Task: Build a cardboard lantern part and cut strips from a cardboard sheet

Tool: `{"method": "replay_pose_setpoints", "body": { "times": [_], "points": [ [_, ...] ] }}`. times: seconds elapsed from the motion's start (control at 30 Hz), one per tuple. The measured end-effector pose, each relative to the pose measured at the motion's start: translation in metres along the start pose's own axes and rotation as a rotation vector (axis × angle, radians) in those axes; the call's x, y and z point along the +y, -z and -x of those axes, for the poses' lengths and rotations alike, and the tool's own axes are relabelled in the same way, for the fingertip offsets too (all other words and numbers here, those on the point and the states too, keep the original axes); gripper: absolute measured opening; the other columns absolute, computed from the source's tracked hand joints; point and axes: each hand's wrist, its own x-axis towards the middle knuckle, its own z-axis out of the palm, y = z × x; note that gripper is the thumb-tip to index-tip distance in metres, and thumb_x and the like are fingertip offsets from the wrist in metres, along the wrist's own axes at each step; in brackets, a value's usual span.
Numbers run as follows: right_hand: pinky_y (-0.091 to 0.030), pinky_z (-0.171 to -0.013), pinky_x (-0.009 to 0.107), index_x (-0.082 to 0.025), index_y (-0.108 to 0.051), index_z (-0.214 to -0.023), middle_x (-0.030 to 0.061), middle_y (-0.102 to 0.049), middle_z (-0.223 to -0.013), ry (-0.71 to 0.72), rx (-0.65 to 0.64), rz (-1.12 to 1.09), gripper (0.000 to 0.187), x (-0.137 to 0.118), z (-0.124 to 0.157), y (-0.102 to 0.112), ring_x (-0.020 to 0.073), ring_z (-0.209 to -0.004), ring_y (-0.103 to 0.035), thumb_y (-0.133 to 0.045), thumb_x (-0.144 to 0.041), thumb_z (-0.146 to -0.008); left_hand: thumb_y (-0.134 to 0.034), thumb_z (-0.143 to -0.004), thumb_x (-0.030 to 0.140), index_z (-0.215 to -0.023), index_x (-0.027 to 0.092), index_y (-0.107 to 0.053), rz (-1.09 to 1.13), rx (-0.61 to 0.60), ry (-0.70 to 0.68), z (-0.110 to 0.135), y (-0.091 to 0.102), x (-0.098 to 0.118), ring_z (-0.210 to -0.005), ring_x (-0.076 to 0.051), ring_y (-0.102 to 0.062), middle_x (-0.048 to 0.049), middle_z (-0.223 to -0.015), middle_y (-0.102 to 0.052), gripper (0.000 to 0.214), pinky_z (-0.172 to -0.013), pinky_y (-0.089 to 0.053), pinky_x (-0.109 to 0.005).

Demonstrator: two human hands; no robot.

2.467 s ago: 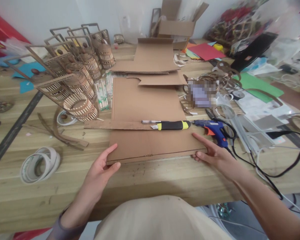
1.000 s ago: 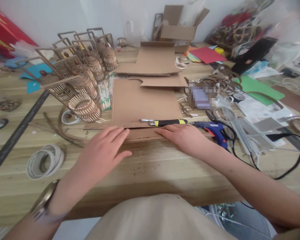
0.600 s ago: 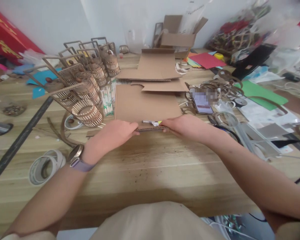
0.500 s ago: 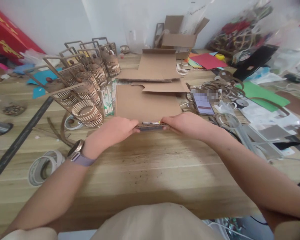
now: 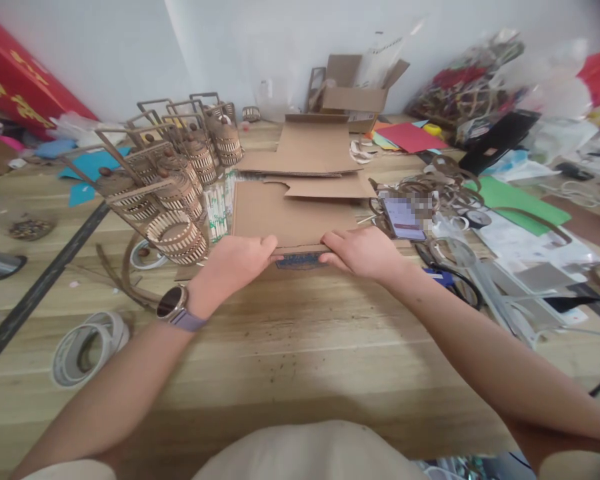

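A brown cardboard sheet [image 5: 280, 213] lies flat on the wooden table [image 5: 290, 333], its near strip folded back over itself. My left hand [image 5: 235, 263] and my right hand [image 5: 363, 252] both grip that folded near edge, fingers curled over it, a small printed patch showing between them. A watch sits on my left wrist. The knife that lay on the sheet is hidden under the fold.
Cardboard lanterns [image 5: 170, 180] stand at the left, tape rolls [image 5: 85, 340] near the front left. More cardboard pieces [image 5: 305, 143] and an open box [image 5: 355, 93] lie behind. A phone [image 5: 404, 217], scissors, coloured paper [image 5: 520, 197] and cables crowd the right.
Both hands slid from the sheet's near corners to the middle and folded the near strip away over the knife. The view tilted up a little.
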Motion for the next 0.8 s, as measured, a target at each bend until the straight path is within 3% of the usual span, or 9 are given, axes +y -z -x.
{"method": "replay_pose_setpoints", "body": {
  "times": [0.1, 0.23, 0.4, 0.53, 0.63, 0.73, 0.8],
  "points": [
    [-0.016, -0.052, 0.03, -0.016, -0.066, -0.095, 0.0089, -0.072, -0.086, -0.064, 0.067, -0.033, 0.055, -0.004, 0.002, -0.005, 0.0183, -0.066, -0.06, -0.021, -0.047, -0.103, -0.027, -0.1, 0.057, -0.094, 0.015, -0.06, 0.064, 0.086, 0.023, 0.003, -0.003, 0.004, -0.062, -0.022, -0.065, -0.0082, -0.077, -0.07, 0.054, -0.046, -0.023, -0.029],
    [-0.019, -0.053, 0.029, -0.017, -0.068, -0.095, 0.0085, -0.073, -0.083, -0.07, 0.104, -0.086, 0.054, -0.004, 0.004, -0.008, 0.018, -0.068, -0.06, -0.025, -0.047, -0.103, -0.022, -0.105, 0.038, -0.098, 0.017, -0.062, 0.153, 0.078, 0.033, 0.003, -0.001, 0.003, -0.066, -0.019, -0.066, -0.0045, -0.076, -0.071, 0.046, -0.047, -0.025, -0.027],
    [-0.023, -0.054, 0.028, -0.018, -0.07, -0.095, 0.0069, -0.074, -0.08, -0.085, 0.14, -0.123, 0.051, -0.007, 0.011, -0.011, 0.018, -0.067, -0.063, -0.033, -0.052, -0.101, -0.035, -0.103, 0.038, -0.096, 0.017, -0.064, 0.127, 0.024, 0.009, 0.008, 0.006, 0.007, -0.062, -0.017, -0.065, -0.0041, -0.071, -0.07, 0.036, -0.046, -0.023, -0.025],
    [-0.033, -0.058, 0.028, -0.019, -0.072, -0.094, 0.0061, -0.076, -0.079, -0.052, 0.235, -0.117, 0.044, -0.022, 0.031, -0.014, 0.0181, -0.07, -0.066, -0.041, -0.048, -0.1, -0.04, -0.103, 0.034, -0.09, 0.015, -0.064, 0.084, 0.075, 0.0, 0.026, 0.006, 0.023, -0.061, -0.018, -0.066, -0.006, -0.067, -0.069, 0.033, -0.045, -0.029, -0.025],
    [-0.043, -0.07, 0.028, -0.018, -0.072, -0.102, 0.0065, -0.078, -0.092, 0.035, 0.346, -0.154, 0.033, -0.04, 0.055, -0.019, 0.0174, -0.08, -0.069, -0.046, -0.038, -0.1, -0.04, -0.103, 0.025, -0.097, 0.012, -0.065, 0.08, 0.192, -0.087, 0.049, -0.002, 0.044, -0.074, -0.019, -0.071, -0.0105, -0.087, -0.075, 0.03, -0.053, -0.043, -0.025],
    [-0.047, -0.088, 0.03, -0.016, -0.067, -0.119, 0.0074, -0.075, -0.114, 0.153, 0.413, -0.202, 0.028, -0.063, 0.082, -0.032, 0.018, -0.102, -0.068, -0.047, -0.025, -0.1, -0.04, -0.1, 0.013, -0.118, 0.005, -0.062, -0.017, 0.337, -0.203, 0.076, -0.016, 0.069, -0.102, -0.023, -0.07, -0.0176, -0.117, -0.071, 0.029, -0.069, -0.053, -0.029],
    [-0.047, -0.095, 0.034, -0.016, -0.064, -0.126, 0.0082, -0.07, -0.124, 0.204, 0.396, -0.25, 0.032, -0.078, 0.097, -0.044, 0.0193, -0.114, -0.064, -0.045, -0.017, -0.099, -0.039, -0.096, 0.004, -0.124, 0.006, -0.061, -0.057, 0.329, -0.226, 0.092, -0.026, 0.085, -0.11, -0.024, -0.067, -0.0174, -0.124, -0.068, 0.036, -0.078, -0.054, -0.03]
  ]
}}
